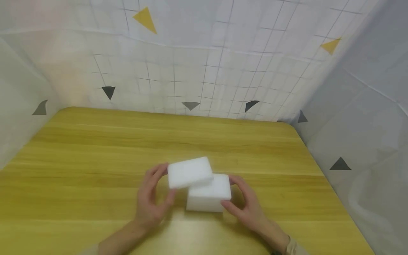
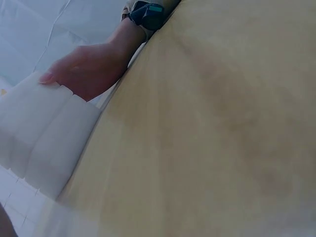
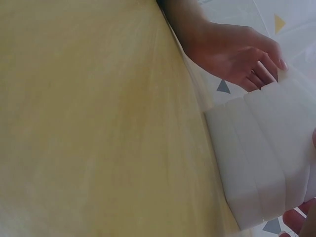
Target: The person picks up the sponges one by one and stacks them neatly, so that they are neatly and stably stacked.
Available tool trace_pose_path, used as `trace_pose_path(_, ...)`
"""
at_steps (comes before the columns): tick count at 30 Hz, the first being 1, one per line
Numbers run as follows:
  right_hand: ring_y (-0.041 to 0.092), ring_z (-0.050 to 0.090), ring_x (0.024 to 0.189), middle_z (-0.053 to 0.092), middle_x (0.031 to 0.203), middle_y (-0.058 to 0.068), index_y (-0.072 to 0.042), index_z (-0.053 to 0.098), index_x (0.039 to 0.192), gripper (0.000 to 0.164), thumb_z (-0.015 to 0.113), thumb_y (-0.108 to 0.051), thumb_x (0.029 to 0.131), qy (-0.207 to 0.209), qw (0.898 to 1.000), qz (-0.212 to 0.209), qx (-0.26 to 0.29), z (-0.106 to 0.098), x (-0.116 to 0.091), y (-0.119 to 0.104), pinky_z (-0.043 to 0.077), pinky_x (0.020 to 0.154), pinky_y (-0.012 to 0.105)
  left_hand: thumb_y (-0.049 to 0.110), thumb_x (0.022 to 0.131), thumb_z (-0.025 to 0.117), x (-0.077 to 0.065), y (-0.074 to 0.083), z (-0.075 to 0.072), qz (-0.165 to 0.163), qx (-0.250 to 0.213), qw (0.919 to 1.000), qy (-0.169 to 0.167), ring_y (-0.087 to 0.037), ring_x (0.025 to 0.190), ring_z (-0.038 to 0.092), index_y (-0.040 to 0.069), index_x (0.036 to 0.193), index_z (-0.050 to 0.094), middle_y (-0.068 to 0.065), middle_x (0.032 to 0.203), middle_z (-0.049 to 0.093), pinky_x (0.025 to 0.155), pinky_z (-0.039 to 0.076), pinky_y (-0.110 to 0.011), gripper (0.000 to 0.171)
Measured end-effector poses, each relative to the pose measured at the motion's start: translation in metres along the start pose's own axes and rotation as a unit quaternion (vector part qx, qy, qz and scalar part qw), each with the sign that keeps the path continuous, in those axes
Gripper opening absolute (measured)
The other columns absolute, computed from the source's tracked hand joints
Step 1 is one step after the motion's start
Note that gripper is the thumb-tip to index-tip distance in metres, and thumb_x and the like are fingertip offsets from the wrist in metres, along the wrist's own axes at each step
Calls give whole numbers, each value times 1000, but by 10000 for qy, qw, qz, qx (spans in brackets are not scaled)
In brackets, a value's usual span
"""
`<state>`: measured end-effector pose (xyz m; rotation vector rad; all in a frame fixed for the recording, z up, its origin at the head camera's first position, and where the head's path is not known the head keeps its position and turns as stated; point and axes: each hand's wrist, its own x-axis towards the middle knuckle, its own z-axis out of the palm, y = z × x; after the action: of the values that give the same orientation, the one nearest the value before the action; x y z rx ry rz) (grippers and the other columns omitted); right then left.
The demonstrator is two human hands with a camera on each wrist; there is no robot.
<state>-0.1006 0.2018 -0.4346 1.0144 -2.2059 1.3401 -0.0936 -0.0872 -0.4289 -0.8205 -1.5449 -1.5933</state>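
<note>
My left hand (image 1: pixel 149 203) pinches a white rectangular sponge (image 1: pixel 189 172) by its left end, thumb in front and fingers behind. That sponge is tilted and overlaps the left part of a stack of similar white sponges (image 1: pixel 210 193) on the table. At the stack's right end is my right hand (image 1: pixel 250 205), gripping it with the thumb at the front corner and fingers at the back. Seam lines between the layers show in the left wrist view on the stack (image 2: pixel 54 128). The right wrist view also shows layered white slabs (image 3: pixel 256 153), with fingertips (image 3: pixel 295 220) at their near lower edge.
The sponges are on a yellowish wood-grain table (image 1: pixel 111 141) with rounded far corners. White cloth (image 1: pixel 191 71) with grid lines and triangles hangs behind it, and plain pale cloth (image 1: pixel 366 141) borders the right side. A dark watch (image 2: pixel 147 16) is on the right wrist.
</note>
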Motion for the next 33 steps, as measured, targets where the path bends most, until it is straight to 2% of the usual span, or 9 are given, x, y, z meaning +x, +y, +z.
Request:
trace_pose_path(7, 16, 58, 112, 63, 121, 6, -2, 50, 140, 70, 80, -4, 76, -65, 10000, 70, 14, 0, 2, -2, 41, 105, 19, -5, 82, 70, 2, 2, 8, 248, -135, 9995, -172, -28, 121, 56, -27, 124, 48, -34, 124, 55, 109, 48, -33, 53)
trace_pose_path(12, 16, 58, 112, 63, 122, 6, -3, 50, 140, 69, 79, -5, 77, -114, 9999, 79, 42, -1, 3, -2, 40, 105, 19, 0, 85, 71, 7, 9, 16, 434, -76, 9988, -235, -29, 121, 57, -27, 122, 50, -34, 122, 57, 109, 48, -32, 50)
trace_pose_path(21, 17, 59, 111, 63, 122, 7, -2, 50, 139, 66, 79, -8, 80, -92, 9999, 26, 123, 0, 3, 0, 42, 105, 20, 9, 88, 71, 14, 18, 24, 577, 348, 9971, -339, -32, 117, 60, -23, 120, 55, -30, 120, 62, 109, 47, -30, 48)
trace_pose_path(33, 15, 58, 113, 64, 121, 11, 3, 52, 136, 67, 80, -2, 75, 6, 9997, -201, 135, 3, 2, 3, 43, 103, 19, 19, 92, 69, 6, 10, 25, 588, 879, 9931, -511, -32, 114, 62, -18, 124, 57, -28, 118, 62, 108, 47, -28, 50)
